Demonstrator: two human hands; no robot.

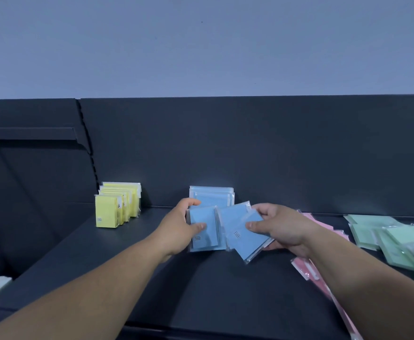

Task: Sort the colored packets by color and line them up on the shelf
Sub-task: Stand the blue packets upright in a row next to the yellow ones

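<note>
The left hand (176,229) grips an upright blue packet (207,218), and the right hand (280,229) pinches tilted blue packets (246,245) (thumb atop).

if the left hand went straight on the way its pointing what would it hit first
Most likely the standing row of blue packets right ahead: the left hand, gripping one blue packet, points at it, with the shelf's back panel behind. The gap between them is hard to judge.

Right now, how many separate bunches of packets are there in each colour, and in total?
Yellow packets: 1
Blue packets: 3, one standing at the back, one in the left hand, one in the right hand
Pink packets: 1
Green packets: 1
Total: 6
</note>
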